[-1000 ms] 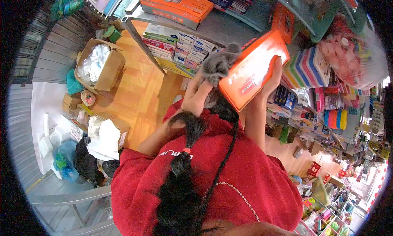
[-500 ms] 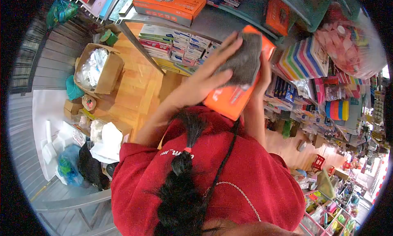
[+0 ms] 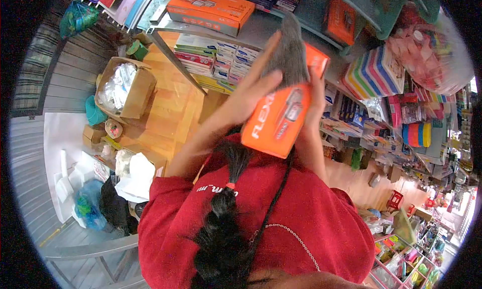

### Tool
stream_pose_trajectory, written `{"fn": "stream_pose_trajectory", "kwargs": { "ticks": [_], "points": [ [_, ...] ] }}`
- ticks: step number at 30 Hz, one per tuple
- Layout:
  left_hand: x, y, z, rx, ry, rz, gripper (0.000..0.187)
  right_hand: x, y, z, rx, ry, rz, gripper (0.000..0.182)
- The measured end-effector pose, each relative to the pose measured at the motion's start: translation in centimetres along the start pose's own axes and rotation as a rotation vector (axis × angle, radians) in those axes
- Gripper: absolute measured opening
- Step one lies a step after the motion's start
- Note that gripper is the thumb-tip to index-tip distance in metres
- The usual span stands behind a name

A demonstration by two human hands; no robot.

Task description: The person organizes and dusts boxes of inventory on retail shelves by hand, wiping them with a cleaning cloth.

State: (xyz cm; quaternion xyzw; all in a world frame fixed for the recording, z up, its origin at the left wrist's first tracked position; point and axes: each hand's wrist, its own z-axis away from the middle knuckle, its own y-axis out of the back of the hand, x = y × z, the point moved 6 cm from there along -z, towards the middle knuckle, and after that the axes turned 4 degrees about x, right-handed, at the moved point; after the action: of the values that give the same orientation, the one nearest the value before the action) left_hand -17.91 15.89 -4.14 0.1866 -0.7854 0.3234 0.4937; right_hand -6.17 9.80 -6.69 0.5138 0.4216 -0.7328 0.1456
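An orange stapler box (image 3: 276,121) with a picture of a stapler and "FLEX" lettering is held tilted in front of my chest. My right hand (image 3: 316,101) grips it along its right side, fingers wrapped near the upper end. A dark grey cloth (image 3: 288,60) is in my left hand (image 3: 248,98), with the thumb over it; the cloth lies against the box's upper part and sticks up past it. Motion blurs the left fingers and the cloth.
A similar orange box (image 3: 208,12) lies on the shelf ahead, above stacked small cartons (image 3: 233,60). Striped stacks (image 3: 376,70) and a pink-filled plastic bag (image 3: 424,50) are at right. An open cardboard box (image 3: 140,96) sits on the floor at left.
The cloth in my left hand has moved up along the box, uncovering more of its printed face. The box has shifted slightly down and left in my right hand.
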Motion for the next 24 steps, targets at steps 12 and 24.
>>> {"fn": "stream_pose_trajectory", "kwargs": {
  "ticks": [12, 24],
  "points": [
    [-0.5, 0.6, -1.1, -0.068, 0.066, 0.042, 0.056, 0.7, 0.4, -1.8, -0.004, -0.008, -0.162, 0.052],
    [1.4, 1.9, 2.8, -0.115, -0.051, -0.209, 0.065, -1.8, 1.2, -3.8, 0.166, 0.137, -0.245, 0.041]
  ]
}}
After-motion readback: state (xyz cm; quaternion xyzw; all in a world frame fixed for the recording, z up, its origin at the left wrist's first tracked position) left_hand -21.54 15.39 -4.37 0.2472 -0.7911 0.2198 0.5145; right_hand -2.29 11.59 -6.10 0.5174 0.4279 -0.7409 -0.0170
